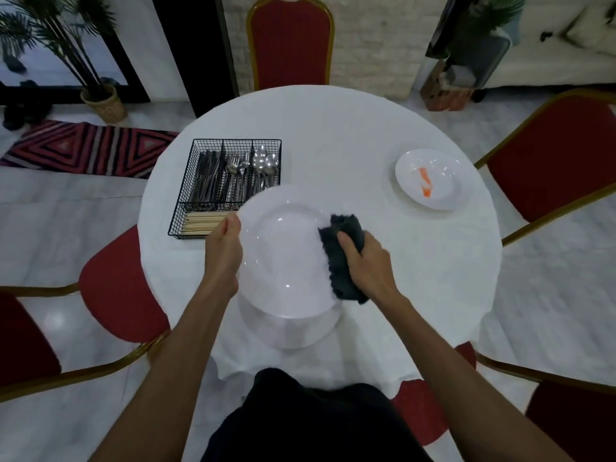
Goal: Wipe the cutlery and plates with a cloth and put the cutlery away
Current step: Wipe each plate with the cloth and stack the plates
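A large white plate (283, 248) is lifted and tilted above the table's near side. My left hand (223, 251) grips its left rim, thumb on top. My right hand (366, 265) holds a dark grey cloth (343, 258) against the plate's right edge. Under the raised plate another white plate (293, 331) lies on the table. Far right sits a white plate (431, 178) with an orange smear. A black wire caddy (230, 185) at the left holds knives, forks, spoons and, in its front section, chopsticks.
The round table (336, 128) wears a white cloth. Red chairs with gold frames ring it: far side (290, 41), right (550, 161), left (120, 291). A potted plant (100, 95) and striped rug (86, 148) lie on the floor to the left.
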Demonstrator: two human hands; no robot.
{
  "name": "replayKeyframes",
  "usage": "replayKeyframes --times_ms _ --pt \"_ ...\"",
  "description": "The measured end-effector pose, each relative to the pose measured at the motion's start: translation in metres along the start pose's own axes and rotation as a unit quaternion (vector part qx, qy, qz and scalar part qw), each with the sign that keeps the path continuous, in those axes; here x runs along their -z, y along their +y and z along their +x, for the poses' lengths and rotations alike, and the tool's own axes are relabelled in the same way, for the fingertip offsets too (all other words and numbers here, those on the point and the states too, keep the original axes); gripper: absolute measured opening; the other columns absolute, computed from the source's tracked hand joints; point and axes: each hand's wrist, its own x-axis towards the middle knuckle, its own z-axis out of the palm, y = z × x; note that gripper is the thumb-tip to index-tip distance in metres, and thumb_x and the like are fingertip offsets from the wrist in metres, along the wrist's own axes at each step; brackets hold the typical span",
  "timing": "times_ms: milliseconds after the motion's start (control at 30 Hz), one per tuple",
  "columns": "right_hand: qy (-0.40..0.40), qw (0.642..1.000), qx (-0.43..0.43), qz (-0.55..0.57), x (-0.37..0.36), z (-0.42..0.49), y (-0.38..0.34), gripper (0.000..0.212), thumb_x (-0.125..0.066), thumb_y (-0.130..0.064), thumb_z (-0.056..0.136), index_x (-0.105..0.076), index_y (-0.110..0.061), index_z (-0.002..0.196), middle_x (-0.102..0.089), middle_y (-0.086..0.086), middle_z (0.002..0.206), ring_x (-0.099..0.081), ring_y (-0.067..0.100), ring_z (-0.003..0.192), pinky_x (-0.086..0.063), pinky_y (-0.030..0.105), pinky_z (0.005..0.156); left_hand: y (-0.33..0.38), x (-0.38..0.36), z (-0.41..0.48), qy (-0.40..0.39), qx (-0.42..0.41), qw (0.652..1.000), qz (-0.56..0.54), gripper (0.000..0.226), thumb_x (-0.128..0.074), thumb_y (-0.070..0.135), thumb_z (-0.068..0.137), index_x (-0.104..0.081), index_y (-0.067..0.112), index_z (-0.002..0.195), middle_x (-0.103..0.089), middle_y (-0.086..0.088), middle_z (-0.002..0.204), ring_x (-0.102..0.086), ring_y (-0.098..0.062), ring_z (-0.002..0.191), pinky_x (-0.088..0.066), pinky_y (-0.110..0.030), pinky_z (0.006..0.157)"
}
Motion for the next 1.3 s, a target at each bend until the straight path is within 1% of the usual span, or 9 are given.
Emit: replayKeyframes --times_ms 133,300,433,500,667,900,1133,1200,1300 --pt "-0.088 0.990 -0.024 -0.105 -0.012 0.001 0.028 0.047 -0.046 -0.061 0.098 -0.060 -0.017 0.103 -0.070 0.001 0.093 -0.065 0.021 0.085 -0.055 0.040 0.081 -0.050 0.019 -0.001 0.032 0.085 0.996 0.018 0.028 -0.042 0.035 0.105 -0.065 0.021 0.098 -0.065 -0.001 0.090 -0.061 -0.021 0.085 -0.051 -0.032 0.071" --pt "-0.118 0.975 -0.026 -0.185 -0.022 0.007 0.037 0.043 -0.045 -0.058 0.100 -0.059 -0.019 0.092 -0.066 0.001 0.087 -0.063 0.025 0.084 -0.049 0.036 0.072 -0.086 0.033 0.007 0.065 0.066 0.983 0.157 0.035 -0.053 0.036 0.100 -0.063 0.020 0.070 -0.063 -0.008 0.083 -0.056 -0.024 0.082 -0.046 -0.034 0.075" --pt "-0.124 0.962 -0.041 -0.239 -0.031 0.017 0.041 0.042 -0.046 -0.059 0.099 -0.056 -0.019 0.088 -0.062 0.000 0.086 -0.058 0.024 0.083 -0.043 0.033 0.070 -0.099 0.039 0.015 0.077 0.054 0.970 0.222 0.032 -0.061 0.033 0.097 -0.075 0.008 0.111 -0.072 -0.007 0.102 -0.058 -0.020 0.094 -0.045 -0.030 0.085" --pt "-0.102 0.961 -0.057 -0.250 -0.034 0.019 0.046 0.041 -0.050 -0.057 0.098 -0.057 -0.017 0.090 -0.064 0.002 0.087 -0.059 0.025 0.081 -0.044 0.032 0.068 -0.107 0.040 0.018 0.078 0.043 0.968 0.235 0.031 -0.065 0.032 0.095 -0.076 0.010 0.113 -0.075 -0.008 0.108 -0.063 -0.021 0.100 -0.046 -0.029 0.088" --pt "-0.042 0.971 -0.084 -0.218 -0.041 0.016 0.057 0.034 -0.058 -0.044 0.097 -0.055 -0.011 0.089 -0.064 0.005 0.087 -0.060 0.026 0.077 -0.045 0.032 0.066 -0.111 0.047 0.030 0.081 -0.003 0.959 0.273 0.025 -0.074 0.027 0.089 -0.077 0.012 0.108 -0.076 -0.006 0.101 -0.067 -0.021 0.097 -0.050 -0.032 0.094" --pt "0.086 0.991 -0.059 -0.082 -0.033 0.007 0.044 0.037 -0.054 -0.045 0.100 -0.053 -0.009 0.090 -0.063 0.004 0.078 -0.061 0.026 0.073 -0.051 0.037 0.066 -0.119 0.046 0.040 0.067 -0.056 0.944 0.319 0.018 -0.072 0.024 0.090 -0.074 0.010 0.101 -0.074 -0.004 0.095 -0.066 -0.019 0.089 -0.048 -0.028 0.084" --pt "-0.033 0.991 -0.081 -0.098 -0.041 -0.006 0.049 0.036 -0.056 -0.051 0.096 -0.050 -0.016 0.089 -0.063 -0.002 0.079 -0.061 0.021 0.073 -0.046 0.033 0.063 -0.114 0.026 0.039 0.121 -0.119 0.918 0.359 0.020 -0.065 0.029 0.094 -0.073 0.014 0.105 -0.069 -0.010 0.102 -0.060 -0.031 0.104 -0.047 -0.038 0.085" --pt "-0.047 0.987 -0.085 -0.130 -0.048 -0.013 0.057 0.034 -0.057 -0.051 0.096 -0.051 -0.017 0.092 -0.063 -0.003 0.081 -0.061 0.021 0.074 -0.041 0.031 0.061 -0.121 0.024 0.027 0.156 -0.085 0.915 0.362 0.027 -0.055 0.028 0.100 -0.067 0.010 0.116 -0.065 -0.017 0.110 -0.055 -0.036 0.109 -0.046 -0.046 0.089" --pt "-0.033 0.991 -0.111 -0.073 -0.055 -0.016 0.065 0.033 -0.054 -0.048 0.099 -0.051 -0.016 0.096 -0.065 0.001 0.089 -0.062 0.021 0.080 -0.046 0.032 0.067 -0.138 0.014 0.013 0.128 -0.032 0.936 0.327 0.038 -0.039 0.024 0.106 -0.056 0.002 0.132 -0.061 -0.026 0.124 -0.052 -0.043 0.118 -0.040 -0.052 0.101"
